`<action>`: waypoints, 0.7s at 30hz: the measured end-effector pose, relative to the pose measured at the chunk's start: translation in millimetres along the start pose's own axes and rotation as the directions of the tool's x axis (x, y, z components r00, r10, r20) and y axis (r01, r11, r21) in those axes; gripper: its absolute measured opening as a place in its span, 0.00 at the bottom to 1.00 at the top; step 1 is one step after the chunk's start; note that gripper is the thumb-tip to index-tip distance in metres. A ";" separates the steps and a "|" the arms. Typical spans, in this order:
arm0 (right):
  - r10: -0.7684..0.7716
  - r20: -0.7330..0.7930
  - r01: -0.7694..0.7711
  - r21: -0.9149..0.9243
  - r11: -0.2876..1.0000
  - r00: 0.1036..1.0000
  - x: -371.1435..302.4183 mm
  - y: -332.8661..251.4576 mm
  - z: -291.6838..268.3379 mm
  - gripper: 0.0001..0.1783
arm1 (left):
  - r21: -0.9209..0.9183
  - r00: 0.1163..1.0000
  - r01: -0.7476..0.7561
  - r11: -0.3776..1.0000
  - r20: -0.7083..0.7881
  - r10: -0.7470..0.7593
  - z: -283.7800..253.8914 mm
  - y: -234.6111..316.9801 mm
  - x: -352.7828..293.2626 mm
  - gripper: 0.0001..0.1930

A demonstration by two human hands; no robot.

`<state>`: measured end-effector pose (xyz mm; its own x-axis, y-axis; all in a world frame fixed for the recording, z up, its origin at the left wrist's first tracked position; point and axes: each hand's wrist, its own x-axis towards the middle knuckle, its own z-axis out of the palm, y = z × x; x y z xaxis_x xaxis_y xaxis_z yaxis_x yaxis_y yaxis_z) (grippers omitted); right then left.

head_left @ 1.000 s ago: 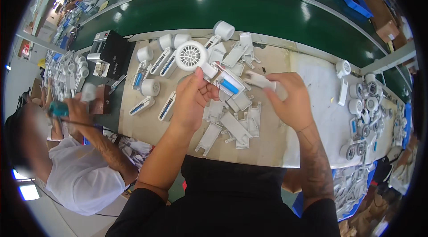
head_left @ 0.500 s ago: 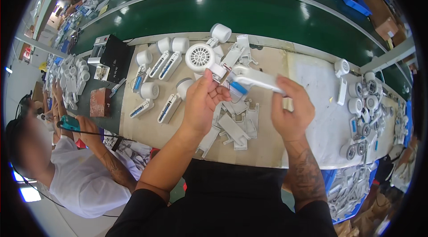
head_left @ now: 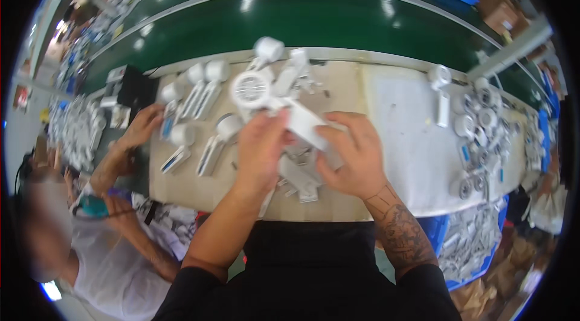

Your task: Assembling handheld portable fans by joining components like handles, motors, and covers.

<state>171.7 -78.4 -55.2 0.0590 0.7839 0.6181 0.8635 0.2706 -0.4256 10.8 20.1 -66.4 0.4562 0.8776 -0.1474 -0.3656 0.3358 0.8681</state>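
Note:
A white handheld fan point(head_left: 251, 89) with a round grille is between my hands above the table, blurred by motion. My left hand point(head_left: 258, 149) is closed round it at the neck, just below the fan head. My right hand point(head_left: 356, 155) grips the far end of its white handle point(head_left: 305, 123), fingers on top and thumb below. The handle slants down to the right from the head. No wires or blue battery show on it; its underside is hidden. Below it lie loose white plastic handle shells point(head_left: 299, 179).
Several fans with open handles point(head_left: 206, 147) lie to the left. A co-worker's hand point(head_left: 147, 123) touches one at the table's left edge, near a black machine point(head_left: 136, 88). Assembled fans point(head_left: 465, 124) are piled right, above a blue crate point(head_left: 480, 266). Beyond runs a green conveyor point(head_left: 302, 19).
My right hand has moved left, bringing the long white handle piece in line with the fan and over the blue battery and wires. The co-worker's hand has reached onto the table's left edge.

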 end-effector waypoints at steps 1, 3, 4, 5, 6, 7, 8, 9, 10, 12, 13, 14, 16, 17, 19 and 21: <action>-0.014 0.034 0.011 0.078 0.997 0.999 0.6 -2.7 -7.1 0.28 | 0.006 0.998 -0.022 1.000 -0.051 0.022 -8.0 5.0 1.1 0.11; 0.123 -0.029 -0.112 0.250 0.962 0.992 -5.7 -1.4 -9.4 0.35 | 0.027 0.999 -0.044 0.999 0.000 0.044 -15.9 11.2 4.5 0.11; 0.312 0.018 -0.293 0.403 0.867 0.950 -6.8 -6.9 -10.5 0.37 | 0.009 0.996 -0.086 0.996 0.002 0.086 -21.9 10.4 1.7 0.12; 0.404 0.113 -0.407 0.468 0.785 0.908 -7.9 -10.0 -7.0 0.33 | -0.054 0.997 -0.075 0.996 0.006 0.076 -24.9 11.3 -6.2 0.14; 0.479 0.205 -0.509 0.527 0.681 0.854 -10.4 -7.8 -3.3 0.29 | -0.065 1.000 -0.017 0.998 -0.007 0.017 -6.4 19.0 -19.1 0.17; 0.410 0.307 -0.511 0.583 0.632 0.859 -11.0 -7.9 -0.3 0.23 | -0.038 0.992 0.020 0.999 0.124 -0.015 -24.5 17.7 -21.8 0.23; 0.324 0.409 -0.521 0.632 0.573 0.853 -14.9 -8.0 1.9 0.17 | -0.034 0.993 -0.021 0.999 0.119 0.025 -18.7 13.3 -27.3 0.19; 0.350 0.386 -0.521 0.618 0.588 0.853 -20.4 -11.5 5.7 0.17 | -0.043 0.988 -0.009 0.999 0.157 0.016 -18.0 8.2 -28.2 0.19; 0.425 0.340 -0.537 0.648 0.541 0.839 -27.5 -16.6 9.4 0.15 | 0.012 0.987 -0.033 0.999 0.160 0.030 -18.1 2.2 -29.2 0.16; 0.507 0.284 -0.544 0.680 0.492 0.814 -43.4 -26.0 13.6 0.15 | 0.134 0.986 -0.084 0.987 0.152 0.064 -20.8 -5.5 -34.1 0.10; 0.517 0.332 -0.584 0.668 0.461 0.789 -45.1 -30.3 14.7 0.16 | 0.138 0.985 -0.090 0.986 0.157 0.068 -23.0 -4.2 -37.0 0.10; 0.521 0.386 -0.624 0.654 0.427 0.761 -45.9 -33.4 17.0 0.16 | 0.131 0.982 -0.098 0.987 0.177 0.074 -26.8 -2.3 -40.6 0.10; 0.546 0.430 -0.647 0.701 0.300 0.719 -42.6 -45.8 21.0 0.18 | 0.129 0.986 -0.118 0.985 0.137 0.100 -29.1 1.1 -51.9 0.09; 0.568 0.482 -0.666 0.727 0.166 0.667 -40.5 -54.8 23.2 0.20 | 0.138 0.990 -0.130 0.982 0.076 0.121 -27.4 2.3 -58.7 0.10; 0.526 0.260 -0.525 0.720 0.454 0.810 -46.8 -49.3 23.2 0.19 | 0.052 0.994 -0.050 0.997 0.103 0.044 -24.7 2.4 -61.0 0.11; 0.513 0.168 -0.475 0.680 0.558 0.842 -49.2 -52.9 6.7 0.18 | -0.129 0.968 0.042 0.991 0.252 -0.009 -23.4 -2.5 -57.4 0.09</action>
<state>119.7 -127.5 -67.5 0.4085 0.8925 0.1914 0.1135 0.1584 -0.9808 -33.4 -23.1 -71.2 0.6490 0.7602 -0.0307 -0.4476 0.4141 0.7926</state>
